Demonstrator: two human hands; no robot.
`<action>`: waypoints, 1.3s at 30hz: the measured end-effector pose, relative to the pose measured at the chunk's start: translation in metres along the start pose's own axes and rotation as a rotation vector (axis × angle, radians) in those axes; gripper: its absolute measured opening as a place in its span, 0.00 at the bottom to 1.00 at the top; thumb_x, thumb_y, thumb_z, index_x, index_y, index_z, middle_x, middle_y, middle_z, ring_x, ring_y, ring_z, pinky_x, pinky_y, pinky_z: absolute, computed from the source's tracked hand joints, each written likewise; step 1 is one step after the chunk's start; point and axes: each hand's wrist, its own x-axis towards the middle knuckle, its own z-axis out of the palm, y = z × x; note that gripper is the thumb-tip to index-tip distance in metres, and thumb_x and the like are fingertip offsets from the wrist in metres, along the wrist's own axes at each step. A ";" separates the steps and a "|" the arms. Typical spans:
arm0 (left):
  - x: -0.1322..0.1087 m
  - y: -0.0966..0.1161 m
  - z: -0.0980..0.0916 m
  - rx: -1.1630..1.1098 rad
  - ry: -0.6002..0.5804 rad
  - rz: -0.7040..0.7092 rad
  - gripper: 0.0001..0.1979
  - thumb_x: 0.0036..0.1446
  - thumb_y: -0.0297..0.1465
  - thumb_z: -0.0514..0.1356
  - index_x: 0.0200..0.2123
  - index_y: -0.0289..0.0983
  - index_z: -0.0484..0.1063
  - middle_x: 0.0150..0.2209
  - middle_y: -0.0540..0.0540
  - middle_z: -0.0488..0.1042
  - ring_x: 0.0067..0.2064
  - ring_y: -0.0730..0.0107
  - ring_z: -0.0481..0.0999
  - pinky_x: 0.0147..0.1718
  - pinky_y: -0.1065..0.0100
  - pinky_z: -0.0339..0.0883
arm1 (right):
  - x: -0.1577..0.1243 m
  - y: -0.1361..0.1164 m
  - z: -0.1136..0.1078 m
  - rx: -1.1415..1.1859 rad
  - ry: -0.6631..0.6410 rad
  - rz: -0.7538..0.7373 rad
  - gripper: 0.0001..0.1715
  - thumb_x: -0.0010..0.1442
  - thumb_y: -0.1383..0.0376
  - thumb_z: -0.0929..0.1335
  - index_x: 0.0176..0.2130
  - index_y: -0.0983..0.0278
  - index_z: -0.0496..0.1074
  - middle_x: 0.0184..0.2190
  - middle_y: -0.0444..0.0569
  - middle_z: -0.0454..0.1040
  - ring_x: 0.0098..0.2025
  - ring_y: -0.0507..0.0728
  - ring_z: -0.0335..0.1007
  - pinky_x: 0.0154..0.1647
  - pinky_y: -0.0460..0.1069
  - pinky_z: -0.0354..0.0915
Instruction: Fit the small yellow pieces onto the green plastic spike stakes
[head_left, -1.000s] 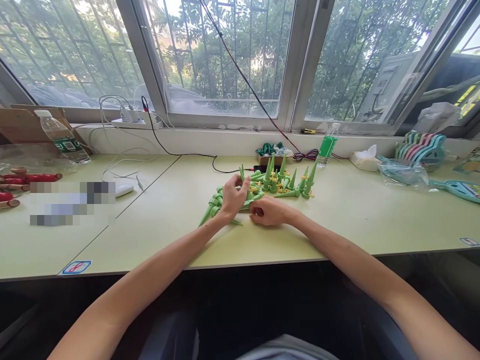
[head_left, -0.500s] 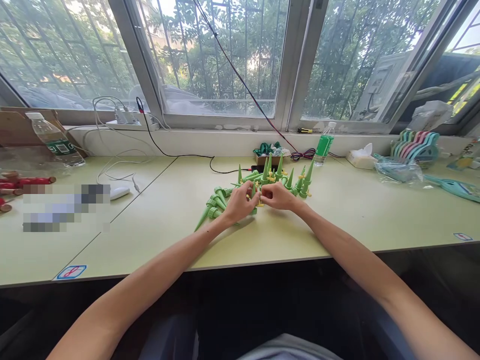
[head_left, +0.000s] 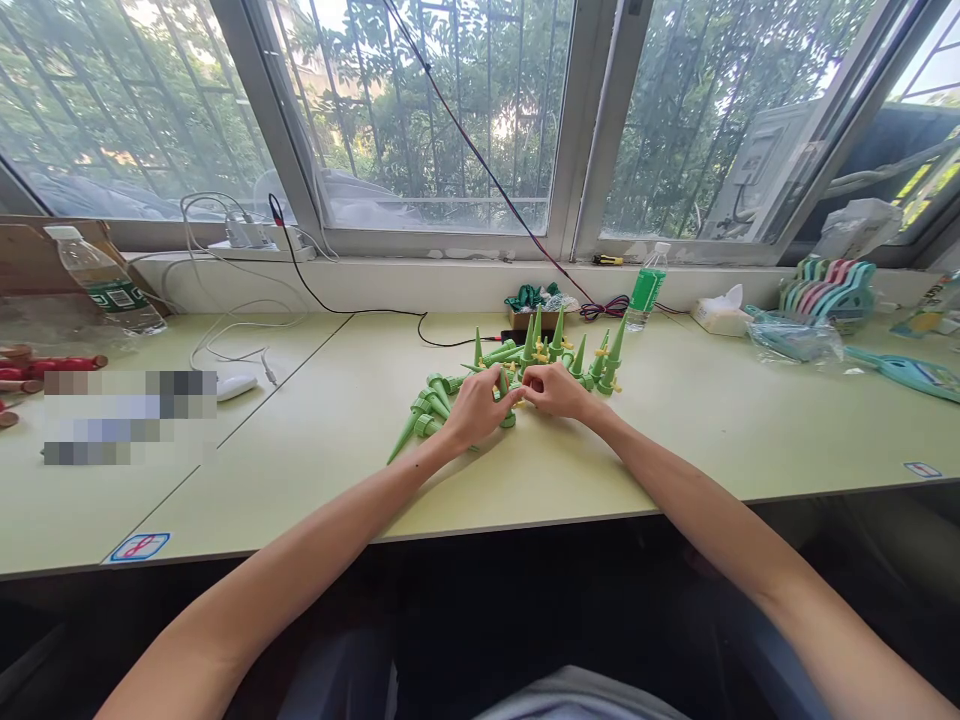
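Near the middle of the table, my left hand [head_left: 477,408] is closed around a green watering spike [head_left: 508,418], its tip up and its ridged cap low by the tabletop. My right hand [head_left: 555,392] pinches at the spike's side; a bit of yellow shows by the fingertips, probably its small valve, mostly covered. The fingers of both hands meet there. Behind and to the right, several green spikes with yellow valves [head_left: 615,350] stand tip up. Left of my left hand, several more green spikes [head_left: 425,405] lie on their sides.
A water bottle [head_left: 648,288], a small box with green items [head_left: 534,300] and a tissue box [head_left: 718,312] stand along the back. Teal plastic goods [head_left: 825,300] lie at right. Cables [head_left: 240,320], another bottle [head_left: 109,285] and red pieces [head_left: 52,368] are at left.
Both hands stay at the same spot. The fingers have shifted slightly around the spike, and less of the yellow part shows between them.
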 end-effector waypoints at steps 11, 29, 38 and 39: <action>0.000 0.009 -0.003 -0.031 0.009 0.012 0.14 0.58 0.43 0.63 0.36 0.38 0.68 0.29 0.50 0.71 0.25 0.74 0.64 0.29 0.69 0.58 | 0.000 -0.004 0.000 0.039 0.044 0.022 0.05 0.54 0.66 0.66 0.27 0.65 0.69 0.22 0.43 0.69 0.25 0.50 0.59 0.31 0.46 0.55; -0.001 0.010 -0.002 -0.082 -0.013 0.040 0.13 0.53 0.33 0.65 0.39 0.38 0.65 0.32 0.51 0.70 0.28 0.75 0.63 0.30 0.70 0.60 | -0.004 -0.029 -0.003 0.231 0.283 -0.023 0.10 0.61 0.59 0.66 0.33 0.63 0.68 0.26 0.45 0.73 0.27 0.52 0.65 0.31 0.47 0.62; 0.001 0.008 -0.001 -0.076 0.024 0.061 0.08 0.55 0.32 0.64 0.31 0.38 0.66 0.29 0.50 0.70 0.28 0.72 0.66 0.30 0.69 0.60 | -0.007 -0.034 -0.003 0.285 0.240 -0.036 0.10 0.62 0.58 0.66 0.35 0.63 0.69 0.29 0.48 0.77 0.32 0.54 0.73 0.35 0.49 0.67; 0.001 0.007 0.000 -0.073 0.031 0.061 0.08 0.56 0.32 0.63 0.31 0.39 0.66 0.28 0.50 0.70 0.28 0.72 0.66 0.30 0.68 0.60 | -0.007 -0.034 -0.002 0.285 0.240 -0.036 0.10 0.62 0.58 0.66 0.34 0.63 0.69 0.29 0.48 0.77 0.31 0.54 0.72 0.35 0.49 0.67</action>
